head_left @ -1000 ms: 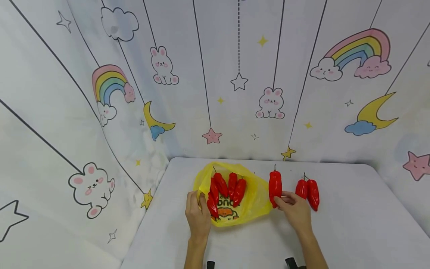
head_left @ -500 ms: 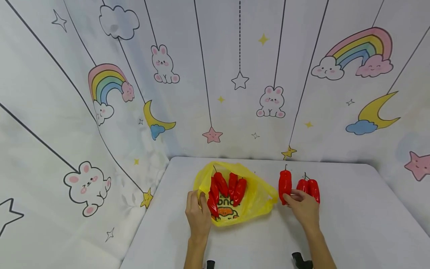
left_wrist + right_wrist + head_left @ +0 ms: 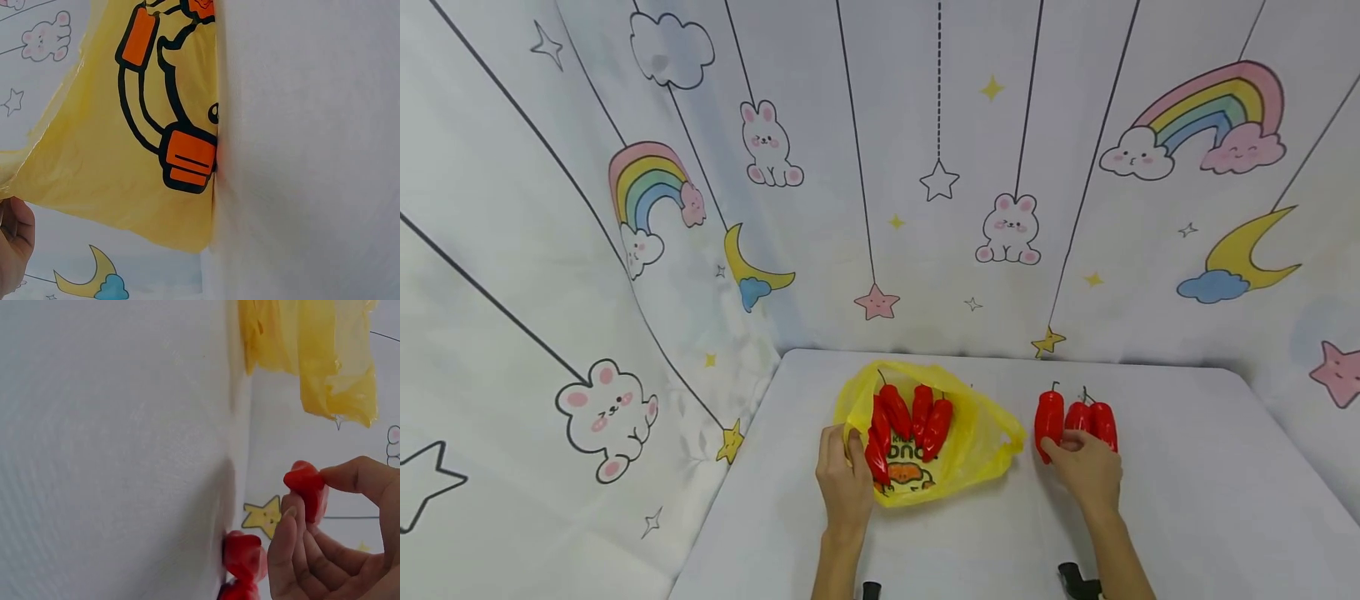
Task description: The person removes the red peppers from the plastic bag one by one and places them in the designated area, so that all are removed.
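Note:
My left hand (image 3: 844, 477) grips the near left rim of a yellow plastic bag (image 3: 973, 458), which lies with its mouth held up. Several red chili peppers (image 3: 936, 429) rest inside the bag, over its printed cartoon. In the left wrist view the bag's printed side (image 3: 119, 162) stretches from my fingers. My right hand (image 3: 1088, 471) pinches one red chili pepper (image 3: 1048, 421) by its lower end, stem pointing away. The right wrist view has this pepper (image 3: 307, 487) between thumb and fingers, off the table. Two more red chili peppers (image 3: 1103, 423) lie just right of it, partly behind the hand.
A white table (image 3: 970, 550) carries everything, with a cartoon-printed curtain (image 3: 820, 150) behind and to the left. Dark camera mounts (image 3: 1077, 582) show near the wrists at the bottom edge.
My right hand has carried the pepper rightward, away from the bag and close to the two peppers on the right, and lowered it slightly. The left hand keeps its grip on the bag.

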The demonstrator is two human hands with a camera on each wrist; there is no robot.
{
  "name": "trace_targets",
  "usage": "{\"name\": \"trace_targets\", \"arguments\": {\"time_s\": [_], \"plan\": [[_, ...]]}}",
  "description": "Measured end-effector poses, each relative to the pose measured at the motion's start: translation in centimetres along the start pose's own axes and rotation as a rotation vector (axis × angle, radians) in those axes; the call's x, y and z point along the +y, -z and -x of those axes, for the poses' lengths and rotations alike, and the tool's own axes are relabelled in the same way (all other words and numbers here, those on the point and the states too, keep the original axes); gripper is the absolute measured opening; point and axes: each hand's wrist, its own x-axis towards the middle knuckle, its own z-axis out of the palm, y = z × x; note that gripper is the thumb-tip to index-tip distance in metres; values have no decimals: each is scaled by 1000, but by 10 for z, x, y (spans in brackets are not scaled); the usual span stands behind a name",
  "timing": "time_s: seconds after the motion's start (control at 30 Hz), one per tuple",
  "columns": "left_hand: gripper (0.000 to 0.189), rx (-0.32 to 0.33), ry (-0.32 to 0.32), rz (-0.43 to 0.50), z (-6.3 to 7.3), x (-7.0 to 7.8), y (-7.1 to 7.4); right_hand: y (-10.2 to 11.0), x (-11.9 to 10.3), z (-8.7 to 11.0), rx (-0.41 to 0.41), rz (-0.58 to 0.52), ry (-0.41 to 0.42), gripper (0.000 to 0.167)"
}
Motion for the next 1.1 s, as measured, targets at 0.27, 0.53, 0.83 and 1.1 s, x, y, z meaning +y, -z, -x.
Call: {"name": "trace_targets", "arguments": {"time_s": [0.27,0.53,0.83,1.1], "plan": [[10,-7,-4,1,1,1,-1,-4,6,-3,32,48,28,55],[10,-13,13,9,1,3,-1,-5,13,-6,67,98,45,52],[17,12,-37,17,-1,2,0,-4,18,-7,94,159,72,45],[17,-1,-16,19,1,2,1,-2,20,-6,104,189,-1,45]]}}
